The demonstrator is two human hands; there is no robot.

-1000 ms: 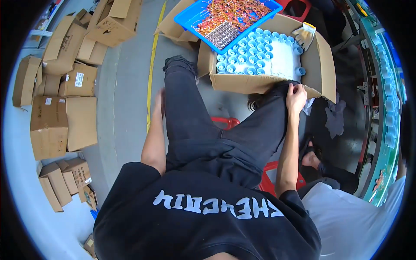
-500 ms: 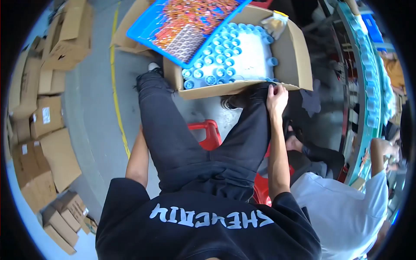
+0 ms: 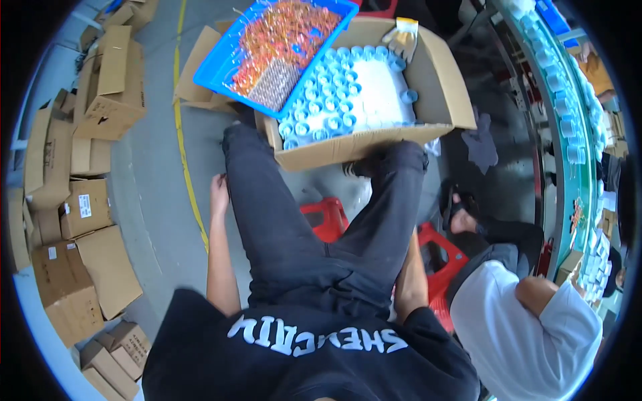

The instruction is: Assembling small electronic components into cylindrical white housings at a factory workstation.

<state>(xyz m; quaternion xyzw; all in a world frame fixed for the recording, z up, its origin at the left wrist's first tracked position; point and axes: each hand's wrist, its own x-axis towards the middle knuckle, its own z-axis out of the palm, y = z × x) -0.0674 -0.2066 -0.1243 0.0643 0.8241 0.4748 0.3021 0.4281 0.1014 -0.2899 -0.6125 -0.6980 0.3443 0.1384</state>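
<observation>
My left hand [image 3: 219, 192] hangs beside the outer side of my left thigh; its fingers are too small and turned away to make out. No object shows in it. My right forearm [image 3: 412, 284] goes down beside my right thigh, and the hand is hidden behind the leg. Beyond my knees stands an open cardboard box [image 3: 348, 148] holding rows of light-blue cups [image 3: 328, 89] on a white sheet. A blue tray [image 3: 208, 65] full of orange-red wired parts rests slanted over the box's left corner. At the box's far right edge hangs a pale glove [image 3: 403, 41].
Red plastic stools [image 3: 326, 219] stand under and beside me. A person in a white shirt [image 3: 518, 327] sits close on my right, by a green conveyor line [image 3: 580, 200] carrying blue cups. Cardboard boxes [image 3: 67, 291] are piled at the left, beyond a yellow floor line [image 3: 182, 150].
My right hand has left my right knee and dropped behind the thigh. My left hand has come into view beside the left thigh. The whole view has shifted slightly.
</observation>
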